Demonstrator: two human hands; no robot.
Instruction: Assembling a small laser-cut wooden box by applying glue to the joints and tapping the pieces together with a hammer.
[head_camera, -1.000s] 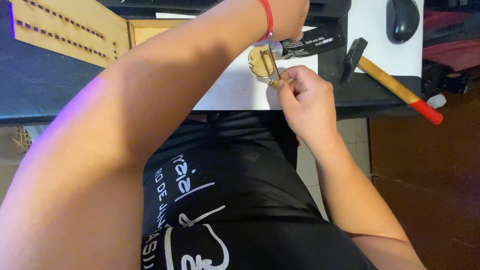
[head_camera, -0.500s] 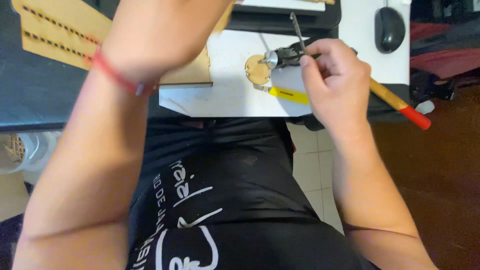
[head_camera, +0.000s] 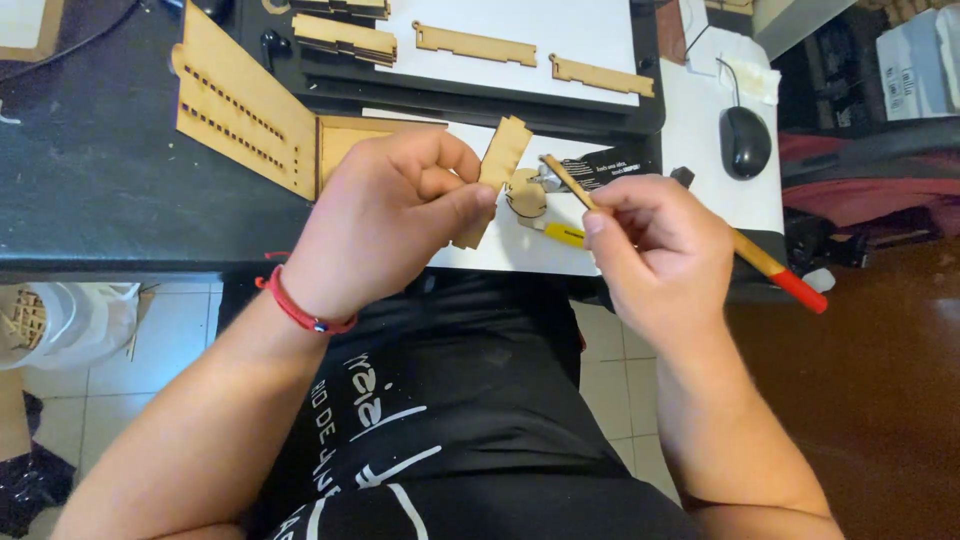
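My left hand (head_camera: 390, 215) pinches a flat, notched wooden strip (head_camera: 500, 160) by its lower end and holds it upright just above the desk edge. My right hand (head_camera: 655, 250) grips a thin brown stick-like tool (head_camera: 562, 178), whose tip points up and left toward the strip. Between the two hands, a small round wooden disc (head_camera: 524, 195) and a yellow-handled item (head_camera: 565, 235) lie on a white sheet (head_camera: 510, 250).
A slotted wooden panel (head_camera: 240, 110) stands on the dark desk (head_camera: 90, 190) at the left. A hammer with a red-tipped wooden handle (head_camera: 790, 282) lies behind my right hand. Further back are a black mouse (head_camera: 745, 140) and a tray with loose wooden strips (head_camera: 600, 75).
My left arm has drawn back from across the desk and now holds the wooden strip. My right hand has lifted off the disc with the thin tool in it.
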